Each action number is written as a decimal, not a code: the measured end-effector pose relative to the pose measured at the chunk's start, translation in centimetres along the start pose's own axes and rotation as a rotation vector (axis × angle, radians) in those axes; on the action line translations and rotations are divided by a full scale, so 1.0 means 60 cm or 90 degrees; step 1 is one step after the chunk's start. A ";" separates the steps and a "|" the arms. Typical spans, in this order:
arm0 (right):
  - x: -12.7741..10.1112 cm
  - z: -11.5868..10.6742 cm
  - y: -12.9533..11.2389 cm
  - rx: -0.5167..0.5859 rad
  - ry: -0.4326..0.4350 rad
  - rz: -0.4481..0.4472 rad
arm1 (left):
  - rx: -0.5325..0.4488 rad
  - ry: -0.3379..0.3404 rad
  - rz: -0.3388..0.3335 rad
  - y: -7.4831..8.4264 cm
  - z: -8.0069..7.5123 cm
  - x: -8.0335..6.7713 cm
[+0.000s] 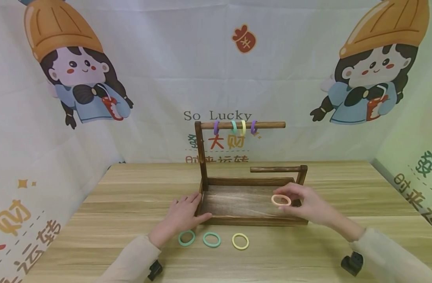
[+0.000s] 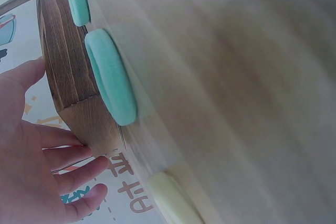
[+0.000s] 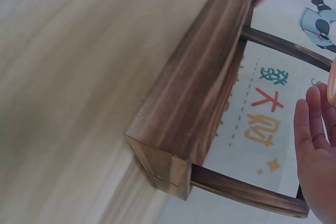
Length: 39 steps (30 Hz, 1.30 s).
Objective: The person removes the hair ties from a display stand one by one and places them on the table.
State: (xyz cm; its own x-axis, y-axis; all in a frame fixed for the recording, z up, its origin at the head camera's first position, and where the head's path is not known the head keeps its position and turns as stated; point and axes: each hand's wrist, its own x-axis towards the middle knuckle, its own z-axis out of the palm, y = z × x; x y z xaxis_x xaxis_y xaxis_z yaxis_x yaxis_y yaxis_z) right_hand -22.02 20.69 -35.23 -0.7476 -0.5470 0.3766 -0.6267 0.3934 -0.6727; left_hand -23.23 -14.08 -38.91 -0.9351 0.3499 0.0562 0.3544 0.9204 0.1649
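My right hand (image 1: 304, 202) pinches a pale orange ring (image 1: 272, 200) above the right part of a dark wooden stand's tray (image 1: 237, 221). In the right wrist view, only part of the ring (image 3: 332, 85) shows at the edge. My left hand (image 1: 182, 214) rests at the tray's front left corner; the left wrist view shows its fingers (image 2: 79, 179) spread and fairly straight against the wood. From the stand's tall left post runs an upper rod (image 1: 269, 125) carrying purple, green and yellow rings. The shorter right post bears a lower rod (image 1: 274, 169) with no ring on it.
In front of the tray, a green ring (image 1: 179, 238), another green ring (image 1: 204, 239) and a yellow ring (image 1: 233, 240) lie flat on the wooden table (image 1: 131, 196). A printed cloth (image 1: 166, 59) hangs behind and at both sides.
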 end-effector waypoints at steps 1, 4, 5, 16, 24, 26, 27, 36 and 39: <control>-0.002 0.002 0.001 -0.003 -0.003 0.001 | 0.001 0.000 0.000 0.000 0.000 0.000; -0.006 0.010 0.004 0.002 -0.008 -0.003 | 0.003 0.001 0.000 0.001 -0.001 -0.001; -0.007 0.013 0.006 0.004 -0.008 -0.005 | 0.003 0.001 0.001 0.001 -0.001 -0.001; -0.018 0.036 0.010 -0.001 -0.034 -0.006 | -0.003 -0.001 -0.001 0.002 -0.001 -0.002; -0.025 0.052 0.016 -0.009 -0.034 -0.059 | -0.002 0.003 -0.002 0.001 0.000 -0.001; -0.027 0.055 0.019 0.002 -0.041 -0.064 | 0.000 0.004 -0.002 0.001 0.000 0.000; -0.027 0.057 0.020 0.007 -0.045 -0.067 | 0.002 0.005 -0.002 0.001 0.000 0.000; -0.024 0.065 -0.015 -0.027 -0.079 -0.130 | 0.005 0.008 0.001 0.003 0.000 -0.001; -0.024 0.069 -0.024 -0.024 -0.085 -0.137 | 0.003 0.008 0.002 0.004 -0.001 -0.002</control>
State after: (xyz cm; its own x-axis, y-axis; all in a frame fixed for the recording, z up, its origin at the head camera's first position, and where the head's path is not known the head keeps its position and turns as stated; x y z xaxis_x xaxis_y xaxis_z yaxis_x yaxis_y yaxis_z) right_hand -19.12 17.85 -37.41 -0.5622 -0.7127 0.4195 -0.7779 0.2837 -0.5606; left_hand -23.04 -13.91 -38.79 -0.9342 0.3502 0.0683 0.3568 0.9203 0.1608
